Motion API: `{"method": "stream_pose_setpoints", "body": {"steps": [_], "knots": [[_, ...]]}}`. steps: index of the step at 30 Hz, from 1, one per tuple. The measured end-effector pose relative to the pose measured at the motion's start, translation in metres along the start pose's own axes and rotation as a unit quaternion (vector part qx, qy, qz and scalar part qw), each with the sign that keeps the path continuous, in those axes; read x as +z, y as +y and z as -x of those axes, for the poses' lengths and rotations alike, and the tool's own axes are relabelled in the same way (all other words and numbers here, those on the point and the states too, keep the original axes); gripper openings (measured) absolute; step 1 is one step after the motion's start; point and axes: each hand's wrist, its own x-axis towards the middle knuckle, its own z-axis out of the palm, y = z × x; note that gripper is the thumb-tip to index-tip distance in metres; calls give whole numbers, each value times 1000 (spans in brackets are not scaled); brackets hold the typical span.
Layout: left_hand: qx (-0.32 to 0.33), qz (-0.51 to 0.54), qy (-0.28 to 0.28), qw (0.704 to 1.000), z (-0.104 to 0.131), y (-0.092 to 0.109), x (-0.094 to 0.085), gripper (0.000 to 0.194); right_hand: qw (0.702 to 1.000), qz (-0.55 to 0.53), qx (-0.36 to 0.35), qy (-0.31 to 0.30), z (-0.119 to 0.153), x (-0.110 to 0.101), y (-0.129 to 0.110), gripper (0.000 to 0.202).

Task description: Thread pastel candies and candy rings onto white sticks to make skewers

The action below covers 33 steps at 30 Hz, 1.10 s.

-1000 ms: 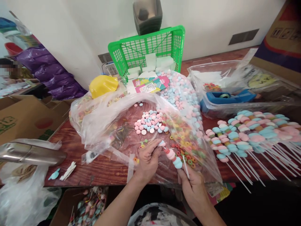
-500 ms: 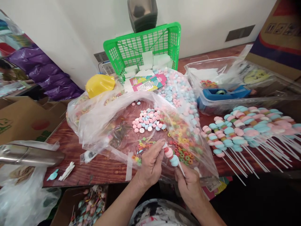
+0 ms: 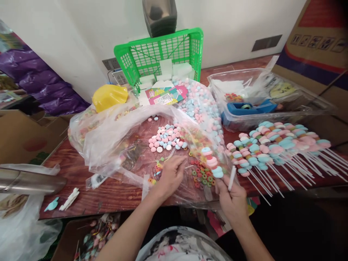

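My right hand (image 3: 232, 197) is closed around the lower end of a candy skewer (image 3: 211, 162), tilted up and to the left. Blue, pink and red sweets are threaded on it, a blue one at each end. A white stick (image 3: 232, 178) juts up from the same hand; whether it joins the skewer I cannot tell. My left hand (image 3: 172, 174) is over the plastic sheet with its fingers drawn together, beside loose gummy rings (image 3: 201, 175). What its fingertips hold, if anything, I cannot make out. Just beyond lies a heap of pink, blue and white sweets (image 3: 167, 137).
Many finished candy skewers (image 3: 274, 145) lie on the right. Behind them a clear tub (image 3: 239, 121) holds a blue tape dispenser (image 3: 250, 108). A green basket (image 3: 118, 50) and a bag of sweets (image 3: 199, 101) stand at the back. A steel flask (image 3: 32, 180) lies left.
My right hand has moved right and slightly up with the candy skewer. My left hand has come away from the skewer's tip and shifted slightly left. The view has turned slightly.
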Motion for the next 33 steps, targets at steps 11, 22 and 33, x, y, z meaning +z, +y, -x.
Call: {"method": "stream_pose_setpoints", "body": {"steps": [11, 22, 33], "knots": [[72, -46, -180, 980, -38, -12, 31, 30, 1000, -22, 18, 4, -1, -7, 1, 26], [0, -120, -167, 979, -48, -10, 6, 22, 999, -39, 11, 0, -2, -5, -6, 29], [58, -150, -176, 971, -60, -30, 20, 23, 1000, -6, -4, -10, -4, 0, 1, 27]]}}
